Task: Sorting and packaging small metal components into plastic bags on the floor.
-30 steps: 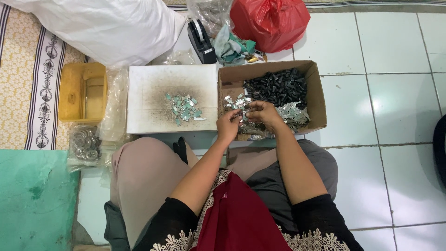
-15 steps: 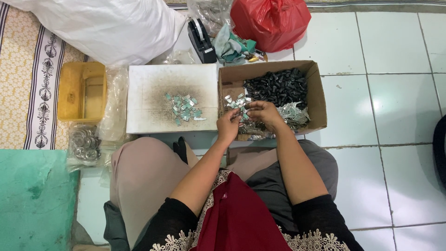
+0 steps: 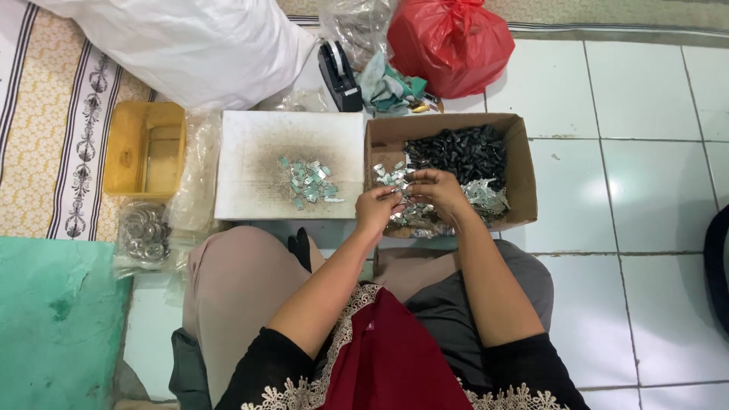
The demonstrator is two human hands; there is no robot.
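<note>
An open cardboard box (image 3: 524, 175) sits on the floor before my knees, with a heap of small black pieces (image 3: 459, 152) at its back and shiny silver metal pieces (image 3: 486, 199) at its front. Both hands are over the box's front left part. My left hand (image 3: 377, 209) and my right hand (image 3: 437, 191) meet fingertip to fingertip, pinching small silver pieces between them. To the left lies a white board (image 3: 258, 148) with a small pile of silver pieces (image 3: 309, 182) on its stained middle.
A yellow plastic tray (image 3: 144, 148) and a clear bag of metal rings (image 3: 143, 234) lie at the left. Behind are a large white sack (image 3: 190, 45), a black tape dispenser (image 3: 338, 76), a red bag (image 3: 452, 42) and a teal cloth (image 3: 391, 87). A green mat (image 3: 53, 319) lies at the lower left.
My hands stay together over the box's front left; only the fingers shift slightly on the small pieces.
</note>
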